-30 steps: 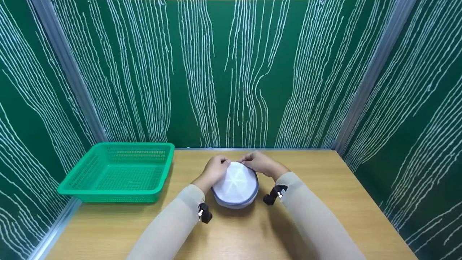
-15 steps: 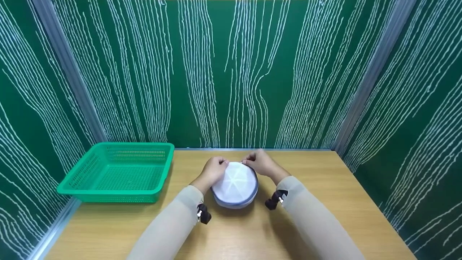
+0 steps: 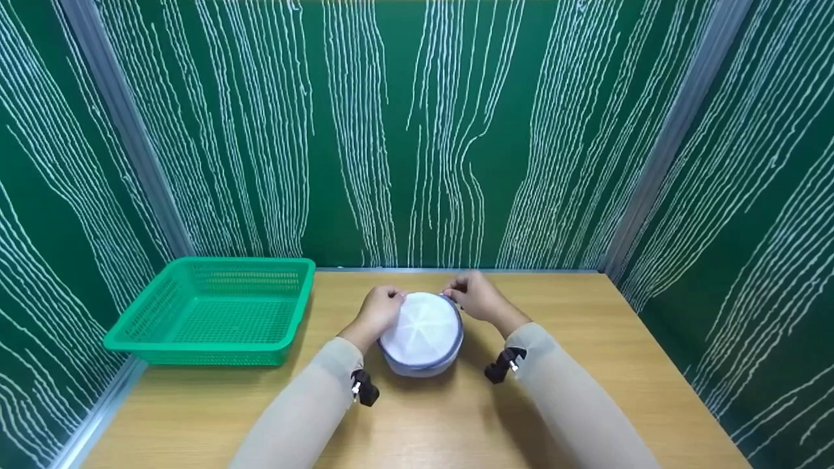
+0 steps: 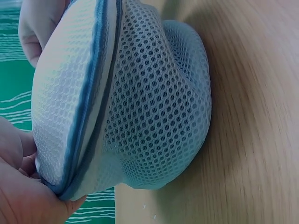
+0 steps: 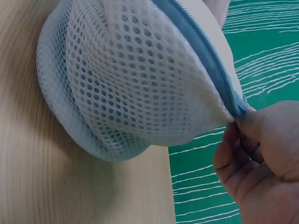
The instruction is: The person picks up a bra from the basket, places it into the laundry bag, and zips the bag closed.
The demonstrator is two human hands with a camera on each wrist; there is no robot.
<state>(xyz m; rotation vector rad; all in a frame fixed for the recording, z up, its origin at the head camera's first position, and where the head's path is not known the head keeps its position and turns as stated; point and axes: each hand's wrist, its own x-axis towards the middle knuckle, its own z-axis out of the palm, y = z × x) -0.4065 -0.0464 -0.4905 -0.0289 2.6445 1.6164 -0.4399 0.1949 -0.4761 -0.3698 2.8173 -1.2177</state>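
Currently, a wooden table point(image 3: 417, 430) fills the lower part of the head view, with a green perforated basket point(image 3: 195, 348) on its left side. A round white mesh bag point(image 3: 420, 329) sits on the table, just below the centre of the frame. At its far edge, the left hand point(image 3: 380, 309) and right hand point(image 3: 481, 299) each pinch the blue-trimmed rim point(image 4: 85, 102). Their pinches have just drawn slightly apart, suggesting that the person is working along this rim.
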